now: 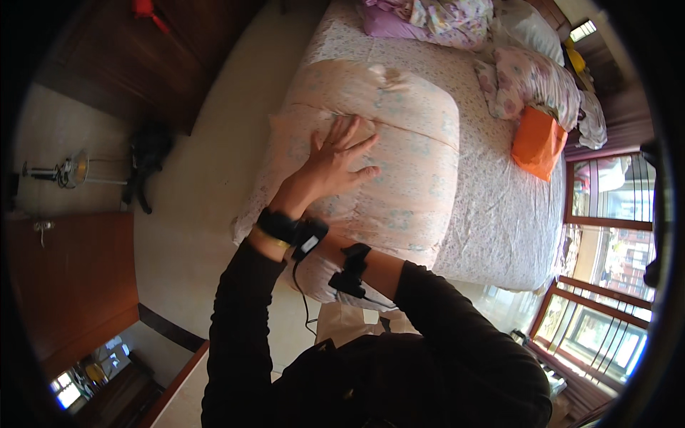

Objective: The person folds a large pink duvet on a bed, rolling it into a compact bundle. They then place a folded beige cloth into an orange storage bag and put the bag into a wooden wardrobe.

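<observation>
My left hand point(334, 160) lies palm down on a thick folded quilt point(412, 176), its fingers spread and nothing held. The quilt is pale peach with bluish-green flower patches. A crease runs across it just beyond my fingertips. On my left wrist sit a black strap with a small boxed device point(310, 239) and a yellow band. My right forearm point(382, 267), with another black device strapped on, passes under my left wrist. Behind that wrist my right hand is hidden. Beneath the quilt is a bed with a flowered sheet point(487, 224).
An orange bag point(539, 142) lies on the bed's right side beside a flowered pillow point(535, 83). Purple and flowered bedding point(428, 24) is heaped at the far end. Barred windows point(610, 257) are to the right. On the left stand a dark wooden cabinet point(155, 59) and a wooden door point(75, 278).
</observation>
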`<state>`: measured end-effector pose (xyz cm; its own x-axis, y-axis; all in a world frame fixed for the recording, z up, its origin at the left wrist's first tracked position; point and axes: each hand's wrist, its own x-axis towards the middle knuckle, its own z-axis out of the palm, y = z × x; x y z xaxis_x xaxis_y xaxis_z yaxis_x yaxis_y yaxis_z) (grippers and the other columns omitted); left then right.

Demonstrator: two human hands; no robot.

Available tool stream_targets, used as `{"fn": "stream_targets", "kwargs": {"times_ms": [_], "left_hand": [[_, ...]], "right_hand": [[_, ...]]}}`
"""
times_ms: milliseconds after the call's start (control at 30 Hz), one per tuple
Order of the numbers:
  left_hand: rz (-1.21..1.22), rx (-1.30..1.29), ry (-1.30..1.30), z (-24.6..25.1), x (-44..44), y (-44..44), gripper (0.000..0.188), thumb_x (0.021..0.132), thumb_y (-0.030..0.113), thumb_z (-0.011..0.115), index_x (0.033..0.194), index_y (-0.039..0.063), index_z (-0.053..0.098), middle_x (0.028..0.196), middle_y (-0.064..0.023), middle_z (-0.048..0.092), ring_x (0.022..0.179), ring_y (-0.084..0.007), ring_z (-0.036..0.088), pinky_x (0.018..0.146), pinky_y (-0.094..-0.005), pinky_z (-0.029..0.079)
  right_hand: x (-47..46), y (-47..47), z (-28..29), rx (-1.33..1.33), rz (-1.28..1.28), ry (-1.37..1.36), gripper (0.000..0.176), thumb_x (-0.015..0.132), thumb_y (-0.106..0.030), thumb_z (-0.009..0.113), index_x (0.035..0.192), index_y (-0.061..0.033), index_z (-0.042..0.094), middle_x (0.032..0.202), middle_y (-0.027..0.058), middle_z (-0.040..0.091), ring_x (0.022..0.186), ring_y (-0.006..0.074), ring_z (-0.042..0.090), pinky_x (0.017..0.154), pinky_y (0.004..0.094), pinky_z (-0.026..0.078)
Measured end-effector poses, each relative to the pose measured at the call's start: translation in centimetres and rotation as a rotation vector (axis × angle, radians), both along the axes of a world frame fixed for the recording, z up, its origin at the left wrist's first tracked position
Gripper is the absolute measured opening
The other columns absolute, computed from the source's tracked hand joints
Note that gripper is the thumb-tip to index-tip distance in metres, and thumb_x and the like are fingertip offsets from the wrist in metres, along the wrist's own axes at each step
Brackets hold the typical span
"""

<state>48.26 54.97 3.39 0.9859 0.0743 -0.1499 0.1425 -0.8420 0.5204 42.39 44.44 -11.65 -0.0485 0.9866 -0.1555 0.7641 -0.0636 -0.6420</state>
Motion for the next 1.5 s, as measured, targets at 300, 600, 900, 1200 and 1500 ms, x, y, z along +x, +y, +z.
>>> {"fn": "stream_targets", "kwargs": {"times_ms": [300, 600, 900, 1200, 1500], "left_hand": [[-0.031, 0.027, 0.528, -9.9, 5.4, 7.3, 0.129, 0.063, 0.093, 0.051, 0.157, 0.023, -0.002, 0.161, -0.0149, -0.015, 0.148, -0.0366, -0.014, 0.116, -0.0616, 0.009], [-0.119, 0.020, 0.675, -16.2, 10.3, 8.6, 0.134, 0.061, 0.083, 0.066, 0.157, 0.020, -0.004, 0.160, -0.0166, -0.017, 0.149, -0.0327, -0.013, 0.120, -0.0474, 0.008], [0.071, 0.144, 0.516, -24.3, 13.9, 9.2, 0.133, 0.059, 0.073, 0.076, 0.157, 0.022, 0.002, 0.162, -0.0101, -0.014, 0.150, -0.0310, -0.009, 0.121, -0.0433, 0.008], [0.233, -0.127, 0.182, -14.0, 2.1, 9.3, 0.115, 0.072, 0.056, 0.079, 0.156, 0.014, 0.012, 0.161, -0.0210, 0.007, 0.150, -0.0331, 0.006, 0.119, -0.0441, 0.016], [0.838, -0.839, 0.325, -20.6, -10.8, 6.2, 0.127, 0.071, 0.060, 0.078, 0.154, 0.000, 0.002, 0.157, -0.0209, 0.021, 0.145, -0.0245, 0.023, 0.115, -0.0339, 0.025]], "right_hand": [[1.2, -18.8, 9.9, -0.059, -0.285, -0.198, 0.078, 0.078, -0.034, 0.073, 0.148, -0.0275, 0.039, 0.158, 0.0111, 0.024, 0.147, 0.0299, 0.021, 0.115, 0.0633, 0.017], [6.0, -20.0, -3.7, -0.099, -0.308, -0.120, 0.092, 0.070, -0.030, 0.079, 0.149, -0.0359, 0.032, 0.160, 0.0100, 0.018, 0.147, 0.0317, 0.020, 0.108, 0.0685, 0.019], [9.9, -16.3, -13.2, -0.178, -0.312, -0.113, 0.089, 0.071, -0.038, 0.078, 0.149, -0.0306, 0.036, 0.161, 0.0155, 0.015, 0.150, 0.0293, 0.010, 0.115, 0.0582, 0.003], [10.3, -18.8, -2.9, -0.010, -0.479, 0.215, 0.068, 0.080, -0.036, 0.075, 0.139, -0.0111, 0.052, 0.149, 0.0204, 0.038, 0.141, 0.0346, 0.033, 0.116, 0.0474, 0.025], [18.5, -27.0, -6.0, -0.009, -1.408, 0.925, 0.065, 0.086, -0.028, 0.076, 0.136, -0.0027, 0.045, 0.118, 0.0105, 0.062, 0.110, 0.0217, 0.058, 0.096, 0.0361, 0.046]]}}
